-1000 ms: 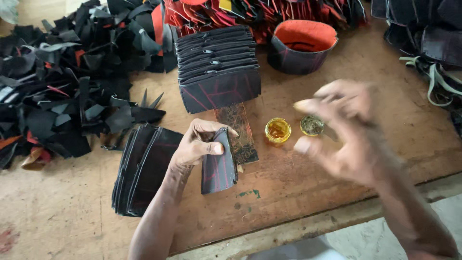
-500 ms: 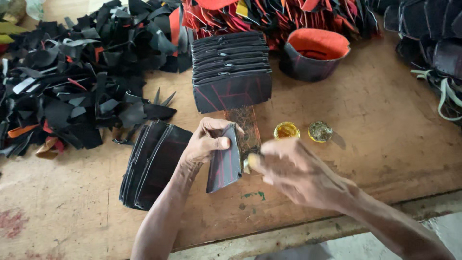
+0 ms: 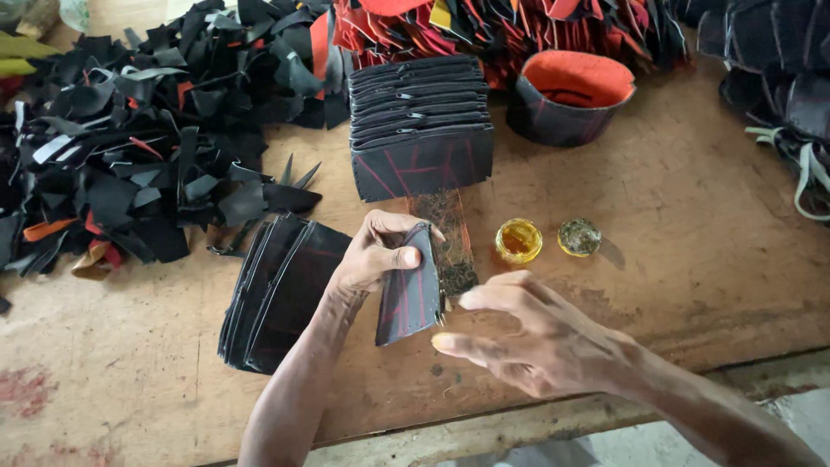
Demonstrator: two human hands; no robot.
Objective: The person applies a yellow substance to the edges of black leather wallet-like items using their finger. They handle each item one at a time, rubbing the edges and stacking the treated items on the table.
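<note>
My left hand point(image 3: 373, 257) grips a small black pouch-shaped piece with red lines point(image 3: 409, 294), holding it upright above the wooden table point(image 3: 674, 233). My right hand point(image 3: 536, 333) is just to its right, fingers spread, fingertips touching the piece's right edge. Directly behind the piece lies a glue-stained strip point(image 3: 450, 242). A small open pot of yellow glue point(image 3: 519, 239) and its lid point(image 3: 578, 236) sit to the right of that strip.
A fanned pile of black pieces point(image 3: 277, 290) lies left of my left forearm. A neat stack of finished pieces point(image 3: 421, 125) stands behind. Black scraps point(image 3: 130, 164) cover the left, red and black pieces point(image 3: 484, 26) the back. An orange-lined round pouch point(image 3: 571, 99) stands at back right.
My right hand has come down from near the glue pot to the right edge of the held piece. The left hand has kept hold of the piece.
</note>
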